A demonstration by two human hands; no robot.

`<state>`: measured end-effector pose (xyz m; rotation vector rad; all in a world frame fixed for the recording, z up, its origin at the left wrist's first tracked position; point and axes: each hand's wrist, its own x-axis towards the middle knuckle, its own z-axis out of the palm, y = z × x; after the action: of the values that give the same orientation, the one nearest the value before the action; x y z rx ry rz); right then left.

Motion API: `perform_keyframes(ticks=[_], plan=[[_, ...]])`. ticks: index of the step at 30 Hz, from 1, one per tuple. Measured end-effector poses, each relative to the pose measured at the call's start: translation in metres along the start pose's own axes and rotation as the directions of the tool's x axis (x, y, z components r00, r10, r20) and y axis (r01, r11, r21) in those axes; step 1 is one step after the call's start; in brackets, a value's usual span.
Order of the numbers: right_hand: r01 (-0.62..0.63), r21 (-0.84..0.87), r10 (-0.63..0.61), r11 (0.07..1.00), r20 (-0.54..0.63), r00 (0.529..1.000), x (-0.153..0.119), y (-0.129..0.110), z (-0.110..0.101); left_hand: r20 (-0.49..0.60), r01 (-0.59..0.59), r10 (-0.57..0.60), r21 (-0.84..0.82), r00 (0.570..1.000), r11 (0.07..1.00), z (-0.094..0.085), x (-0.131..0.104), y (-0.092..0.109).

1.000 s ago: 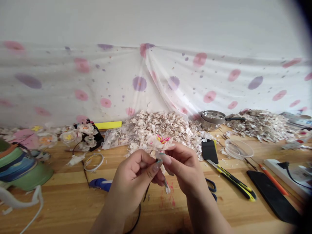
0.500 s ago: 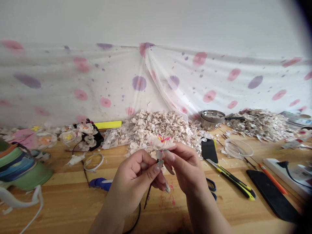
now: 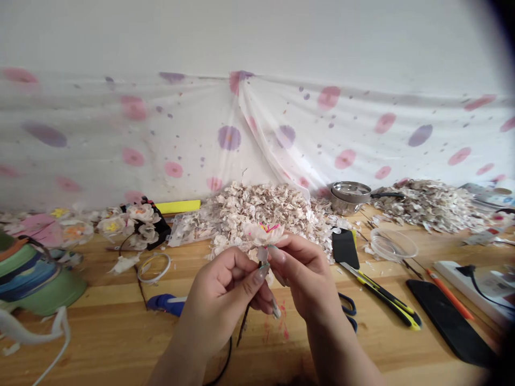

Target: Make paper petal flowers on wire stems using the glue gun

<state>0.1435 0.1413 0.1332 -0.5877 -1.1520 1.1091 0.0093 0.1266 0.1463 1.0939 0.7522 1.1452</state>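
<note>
Between my hands, over the wooden table, is a handmade flower (image 3: 263, 235) with whitish petals and a pink and yellow centre. My left hand (image 3: 233, 284) is closed, its thumb and fingers pinching the dark twig stem (image 3: 243, 324) just below the bloom. My right hand (image 3: 300, 268) pinches at the underside of the flower, with thumb and fingertips by a pale petal (image 3: 262, 254) near the top of the stem. Fingers partly hide where the petal meets the stem. Behind the flower lies a large heap of pale dried petals (image 3: 265, 201).
A blue glue gun (image 3: 166, 304) lies left of my hands. To the right are scissors (image 3: 349, 306), a yellow-black utility knife (image 3: 386, 300), a black phone (image 3: 448, 321) and a power strip (image 3: 458, 273). A metal pot (image 3: 350, 197) stands behind; a green cap (image 3: 44, 279) is far left.
My right fingers have shifted slightly at the base of the flower. The flower and my left hand are almost unmoved.
</note>
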Motion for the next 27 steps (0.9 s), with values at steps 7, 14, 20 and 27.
perform_keyframes(ticks=[7, 14, 20, 27], plan=[[0.019, -0.009, -0.019, 1.000, 0.013, 1.000, -0.0010, 0.0013, -0.0009, -0.014, 0.003, -0.002, 0.031, 1.000, 1.000, 0.0019, 0.0004, 0.0027], [-0.005, 0.019, 0.005, 1.000, -0.003, 1.000, -0.0025, 0.0001, 0.0034, -0.049, -0.029, 0.034, 0.084, 0.998, 0.996, 0.0033, -0.0001, 0.0024], [-0.015, 0.045, 0.016, 0.999, -0.017, 1.000, -0.0041, -0.0033, 0.0073, -0.043, -0.077, 0.082, 0.118, 0.996, 0.990, 0.0017, -0.0006, -0.0022], [-0.007, 0.015, 0.007, 1.000, -0.022, 1.000, -0.0042, -0.0030, 0.0083, -0.046, -0.087, 0.095, 0.149, 0.994, 0.985, -0.0001, 0.0002, -0.0033]])
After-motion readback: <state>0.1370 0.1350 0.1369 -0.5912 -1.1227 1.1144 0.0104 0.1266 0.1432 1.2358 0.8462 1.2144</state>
